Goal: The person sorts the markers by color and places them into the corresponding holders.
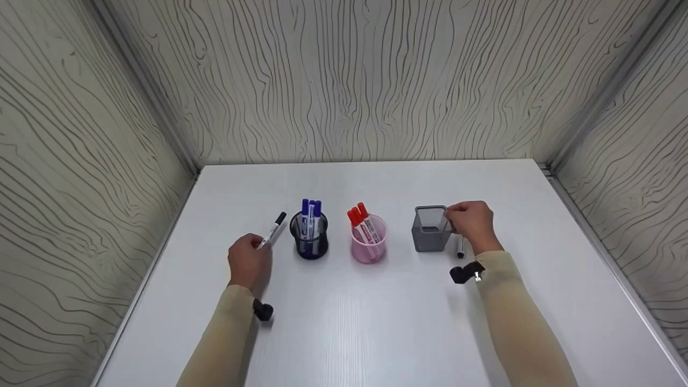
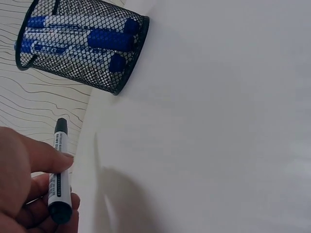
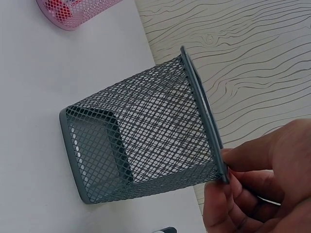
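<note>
My left hand (image 1: pixel 250 262) pinches a black-capped whiteboard marker (image 1: pixel 273 230) between thumb and fingers, left of the black mesh cup. In the left wrist view the marker (image 2: pixel 59 177) has its dark end pointing away from the palm. On the right, my right hand (image 1: pixel 473 223) grips the rim corner of a square grey mesh pen holder (image 1: pixel 428 240). The right wrist view shows no markers inside this holder (image 3: pixel 146 141), with thumb and fingers at its rim. Another black-capped marker (image 1: pixel 460 248) lies on the table beside the holder, partly hidden by the right hand.
A round black mesh cup (image 1: pixel 312 250) holds several blue markers (image 1: pixel 311 215). To its right stands a pink mesh cup (image 1: pixel 367 253) with red markers (image 1: pixel 361 215). Everything stands on a white table (image 1: pixel 344 322), walled by wood-grain panels (image 1: pixel 344 80).
</note>
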`<action>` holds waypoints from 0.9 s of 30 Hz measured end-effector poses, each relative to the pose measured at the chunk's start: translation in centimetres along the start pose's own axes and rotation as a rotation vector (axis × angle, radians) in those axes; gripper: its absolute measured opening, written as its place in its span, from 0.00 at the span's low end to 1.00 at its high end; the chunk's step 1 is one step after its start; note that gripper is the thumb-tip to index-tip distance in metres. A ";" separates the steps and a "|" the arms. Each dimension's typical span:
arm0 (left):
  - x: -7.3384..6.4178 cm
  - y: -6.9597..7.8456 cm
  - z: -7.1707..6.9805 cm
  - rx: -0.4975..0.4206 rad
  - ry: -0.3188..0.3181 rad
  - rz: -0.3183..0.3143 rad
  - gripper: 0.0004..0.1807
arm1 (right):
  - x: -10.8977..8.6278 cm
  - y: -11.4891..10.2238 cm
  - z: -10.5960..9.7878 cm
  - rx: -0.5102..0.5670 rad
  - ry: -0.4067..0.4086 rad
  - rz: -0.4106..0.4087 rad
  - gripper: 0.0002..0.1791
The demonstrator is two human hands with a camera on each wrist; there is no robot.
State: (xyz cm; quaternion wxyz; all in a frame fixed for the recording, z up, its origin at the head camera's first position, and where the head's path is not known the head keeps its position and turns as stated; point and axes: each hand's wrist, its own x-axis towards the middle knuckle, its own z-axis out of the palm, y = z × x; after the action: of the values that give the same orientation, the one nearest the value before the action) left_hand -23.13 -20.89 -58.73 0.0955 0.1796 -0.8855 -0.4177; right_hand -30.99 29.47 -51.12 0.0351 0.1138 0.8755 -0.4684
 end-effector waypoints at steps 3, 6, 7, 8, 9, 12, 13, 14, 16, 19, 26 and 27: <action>0.1 0.2 -0.1 0.001 -0.008 0.002 0.12 | 0.0 0.0 0.0 0.012 -0.006 -0.001 0.20; 0.2 0.4 -0.1 0.004 -0.006 0.002 0.12 | -0.1 0.0 -0.1 0.011 -0.010 0.006 0.20; 0.2 0.5 -0.1 0.005 -0.005 0.004 0.12 | -0.1 0.0 -0.1 0.008 -0.010 0.008 0.20; 0.2 0.5 -0.1 0.005 0.000 0.010 0.11 | -0.1 0.0 -0.1 0.004 -0.009 0.009 0.20; 0.2 0.6 -0.1 0.005 0.005 0.015 0.11 | 0.0 0.0 -0.1 0.000 -0.006 0.009 0.20; 0.2 0.9 -0.2 0.002 0.009 0.028 0.12 | 0.0 0.0 -0.1 -0.006 -0.002 0.005 0.20; 0.2 1.0 -0.2 0.001 0.010 0.033 0.12 | 0.0 0.0 0.0 -0.005 -0.001 0.004 0.20; 0.2 1.1 -0.2 0.003 0.012 0.039 0.12 | 0.0 0.0 0.0 -0.003 0.000 0.002 0.20; 0.2 1.3 -0.2 0.011 0.010 0.039 0.12 | 0.1 0.1 -0.1 0.003 -0.003 0.004 0.20; 0.2 1.7 -0.3 0.026 0.021 0.049 0.12 | 0.1 0.1 -0.1 0.013 -0.009 0.011 0.20; 0.3 2.6 -0.3 0.037 0.031 0.074 0.12 | 0.1 0.0 -0.1 0.028 -0.012 0.026 0.20; 0.3 2.7 -0.3 0.037 0.034 0.080 0.12 | 0.1 0.0 -0.1 0.025 -0.011 0.023 0.20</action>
State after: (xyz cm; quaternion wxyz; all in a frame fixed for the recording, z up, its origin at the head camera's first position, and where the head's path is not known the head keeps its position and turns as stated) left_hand -23.92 -19.62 -56.44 0.1235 0.1529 -0.8977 -0.3943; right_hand -31.11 29.57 -51.13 0.0439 0.1218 0.8679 -0.4795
